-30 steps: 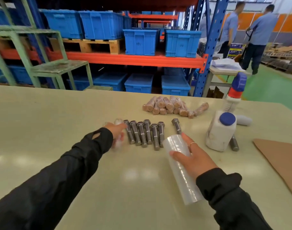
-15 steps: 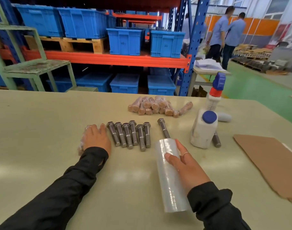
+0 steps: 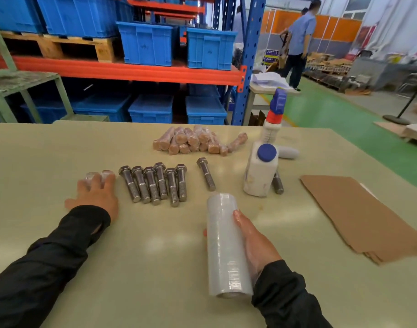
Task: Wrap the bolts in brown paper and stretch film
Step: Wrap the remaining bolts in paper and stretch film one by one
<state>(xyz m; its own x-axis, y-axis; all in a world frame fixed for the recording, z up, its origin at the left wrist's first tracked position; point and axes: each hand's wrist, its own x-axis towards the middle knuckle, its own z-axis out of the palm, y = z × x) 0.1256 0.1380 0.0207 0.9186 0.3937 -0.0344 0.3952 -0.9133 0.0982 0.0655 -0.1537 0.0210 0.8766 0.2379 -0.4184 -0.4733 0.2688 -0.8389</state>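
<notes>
since a moment ago the right hand (image 3: 254,242) has slid from resting on top of the stretch film roll (image 3: 226,247) to its right side, its grip now curled around the roll lying on the desk (image 3: 155,268). the left hand (image 3: 96,197) stays flat, fingers spread wide, pressing a film-wrapped piece (image 3: 98,175) under its fingertips. the bare bolts (image 3: 155,183) lie in a row just right of that hand, beyond the roll; brown paper (image 3: 358,216) lies well right of the right-hand grip.

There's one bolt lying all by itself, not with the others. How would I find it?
Start at the white jug with the blue cap on the table. Just left of it, beyond the film roll, lies the lone bolt. A gap separates it from the row of six bolts that lie side by side.
</notes>
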